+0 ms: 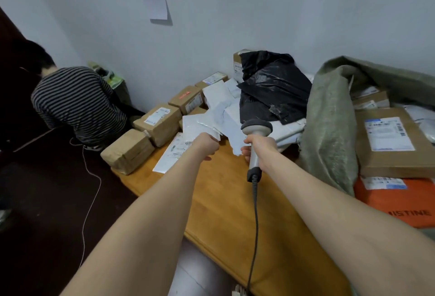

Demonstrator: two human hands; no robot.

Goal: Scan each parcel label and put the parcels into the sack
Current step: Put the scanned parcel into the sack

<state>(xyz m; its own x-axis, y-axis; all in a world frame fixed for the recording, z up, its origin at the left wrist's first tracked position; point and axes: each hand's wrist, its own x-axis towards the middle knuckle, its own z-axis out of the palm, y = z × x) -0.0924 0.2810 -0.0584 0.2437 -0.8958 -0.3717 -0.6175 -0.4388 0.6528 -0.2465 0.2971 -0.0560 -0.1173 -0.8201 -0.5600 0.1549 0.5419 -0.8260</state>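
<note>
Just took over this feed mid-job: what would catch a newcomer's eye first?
At centre, the right hand grips a grey scanner beside the white mailer that the left hand holds over the wooden table. On the right, a green sack gapes, labelled parcels inside; a black bag tops the pile by the wall.

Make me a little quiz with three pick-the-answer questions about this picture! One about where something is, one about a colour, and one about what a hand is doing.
1. Where is the green sack?
A) hanging on a door
B) under a chair
C) at the right side of the table

2. What colour is the crumpled plastic parcel at the back of the pile?
A) pink
B) black
C) yellow

3. What is the right hand doing?
A) gripping the scanner
B) lying flat on the table
C) holding a cup

Answers: 1 C, it lies there with parcels inside; 2 B, its plastic is shiny black; 3 A, the fingers curl round the scanner's handle.
</note>
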